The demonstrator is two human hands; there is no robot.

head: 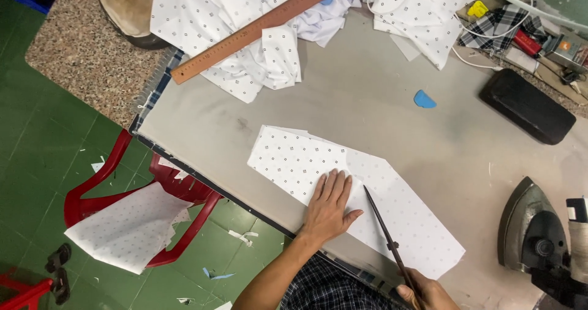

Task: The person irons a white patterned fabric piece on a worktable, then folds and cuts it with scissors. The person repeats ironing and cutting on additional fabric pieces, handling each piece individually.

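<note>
green tiled floor [37,157], red plastic chair [98,200]

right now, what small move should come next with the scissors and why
Probably slide the scissors a little toward the fold. The left hand lies flat, pinning the white dotted fabric piece to the grey table, and the right hand holds the scissors with the tip resting on the fabric beside the thumb.

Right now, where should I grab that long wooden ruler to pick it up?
Grip the wooden ruler near its middle, from above. It lies slanted across the pile of dotted white cloth, its lower end hanging past the cloth over the table, so a mid-length hold would likely balance it.
</note>
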